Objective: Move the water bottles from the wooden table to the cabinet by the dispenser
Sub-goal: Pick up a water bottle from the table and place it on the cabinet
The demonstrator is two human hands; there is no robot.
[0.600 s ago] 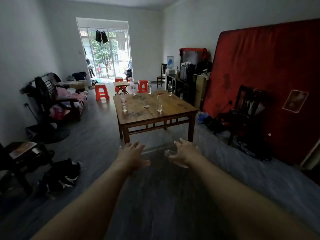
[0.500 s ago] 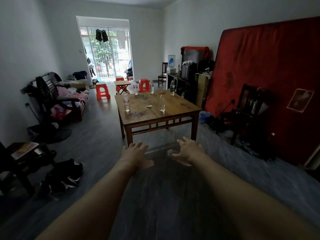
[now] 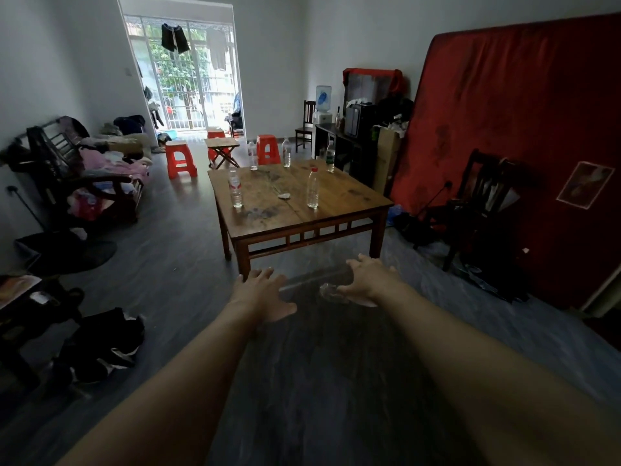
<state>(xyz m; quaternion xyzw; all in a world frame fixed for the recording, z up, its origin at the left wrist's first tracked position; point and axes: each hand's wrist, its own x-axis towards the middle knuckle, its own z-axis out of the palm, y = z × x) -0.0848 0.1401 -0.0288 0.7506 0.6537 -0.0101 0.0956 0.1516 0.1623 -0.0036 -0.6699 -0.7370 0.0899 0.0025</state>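
Water bottles (image 3: 312, 188) stood upright, caps up, on wooden table (image 3: 339, 200): two mid-surface, three along far edge. Left hand (image 3: 260, 292) and right hand (image 3: 368, 279) hovered over grey floor (image 3: 322, 364), fingers spread, holding nothing. Cabinet (image 3: 339, 146) and dispenser (image 3: 323, 104) stood beyond far right corner.

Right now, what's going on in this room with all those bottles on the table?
A person is facing the wooden table with both arms stretched forward, the left hand and right hand open and holding nothing. Five water bottles stand upright on the table: one with a red cap, one near the left edge, and three along the far edge, at the left, middle and right. They are meant for the dark cabinet by the water dispenser at the right wall. None has been picked up yet.
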